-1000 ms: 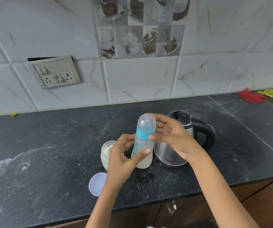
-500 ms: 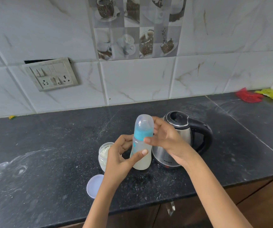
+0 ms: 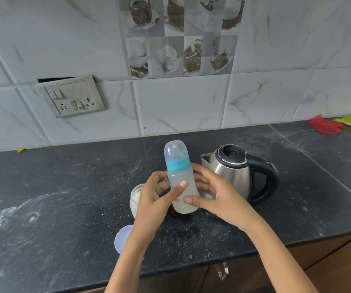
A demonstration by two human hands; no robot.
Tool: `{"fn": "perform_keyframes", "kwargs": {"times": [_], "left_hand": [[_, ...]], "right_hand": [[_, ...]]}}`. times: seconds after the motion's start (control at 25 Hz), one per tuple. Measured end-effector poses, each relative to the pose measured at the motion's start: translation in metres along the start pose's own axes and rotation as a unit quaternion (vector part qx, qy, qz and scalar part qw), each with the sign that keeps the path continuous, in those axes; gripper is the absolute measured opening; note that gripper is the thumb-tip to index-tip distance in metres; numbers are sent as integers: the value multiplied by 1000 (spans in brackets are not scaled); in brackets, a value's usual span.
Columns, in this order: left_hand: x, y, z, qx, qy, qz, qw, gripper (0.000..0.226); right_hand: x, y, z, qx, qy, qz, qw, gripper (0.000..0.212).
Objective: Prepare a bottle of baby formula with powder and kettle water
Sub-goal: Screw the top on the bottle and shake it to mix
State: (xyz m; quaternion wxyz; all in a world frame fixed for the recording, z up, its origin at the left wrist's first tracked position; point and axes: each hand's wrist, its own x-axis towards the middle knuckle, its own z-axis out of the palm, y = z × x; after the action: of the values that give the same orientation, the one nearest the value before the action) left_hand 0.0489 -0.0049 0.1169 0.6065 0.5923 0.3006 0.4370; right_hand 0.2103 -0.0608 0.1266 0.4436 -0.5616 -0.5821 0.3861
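Observation:
A baby bottle (image 3: 179, 176) with a blue collar, a clear cap and cloudy white liquid is held upright above the black counter (image 3: 64, 187). My left hand (image 3: 155, 199) grips its body from the left, thumb across the front. My right hand (image 3: 216, 195) wraps its lower body from the right, thumb on the front. A steel kettle (image 3: 233, 172) with a black lid and handle stands just behind my right hand. An open jar of white powder (image 3: 136, 197) sits behind my left hand, partly hidden.
The jar's pale lid (image 3: 122, 237) lies on the counter near the front edge, beside my left forearm. White powder streaks mark the counter at the left. Red and yellow cloths (image 3: 335, 124) lie at the far right corner. A switch plate (image 3: 73, 96) is on the tiled wall.
My right hand has slid down from the bottle's blue collar to its lower body. The left hand keeps its grip and the bottle stays upright.

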Motion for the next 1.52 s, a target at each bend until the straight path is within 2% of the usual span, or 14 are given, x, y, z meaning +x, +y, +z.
{"fn": "perform_keyframes", "kwargs": {"times": [0.16, 0.24, 0.32, 0.4, 0.52, 0.76, 0.88, 1.0, 1.12, 1.16, 1.24, 1.32, 1.4, 1.52], "left_hand": [[4, 10, 6, 36, -12, -6, 999, 35], [7, 16, 10, 105, 27, 59, 992, 54], [10, 23, 13, 156, 79, 121, 977, 68], [12, 26, 15, 170, 91, 158, 968, 65], [14, 29, 15, 148, 75, 166, 972, 54], [21, 35, 7, 15, -5, 116, 993, 52], [28, 40, -3, -22, -65, 111, 991, 53], [37, 40, -14, -85, -133, 92, 983, 56], [42, 37, -20, -152, -198, 48, 967, 62], [43, 37, -20, -143, -203, 40, 968, 63], [41, 35, -17, -65, -157, 34, 985, 59], [34, 37, -7, -1, -72, 39, 997, 53], [27, 37, 5, 5, -16, 48, 999, 47], [24, 34, 16, -12, 15, 72, 997, 38]], "right_hand": [[2, -3, 20, -65, 128, -30, 989, 60], [1, -3, 24, -110, 173, -58, 977, 57], [1, 0, 26, -164, 203, -78, 962, 66], [1, 0, 26, -165, 214, -74, 960, 62], [1, -6, 23, -131, 188, -49, 972, 52], [-1, -12, 23, -84, 155, -40, 984, 34], [1, -15, 21, 47, 102, -15, 994, 33], [4, -18, 12, 208, 10, 31, 977, 27], [5, -16, 7, 289, -76, 50, 953, 51], [5, -15, 7, 287, -68, 50, 954, 51], [6, -17, 8, 225, 18, 34, 974, 36], [6, -18, 9, 39, 136, -15, 990, 37], [7, -17, 14, -111, 191, -46, 974, 45], [7, -19, 20, -58, 202, -42, 977, 40]]}}
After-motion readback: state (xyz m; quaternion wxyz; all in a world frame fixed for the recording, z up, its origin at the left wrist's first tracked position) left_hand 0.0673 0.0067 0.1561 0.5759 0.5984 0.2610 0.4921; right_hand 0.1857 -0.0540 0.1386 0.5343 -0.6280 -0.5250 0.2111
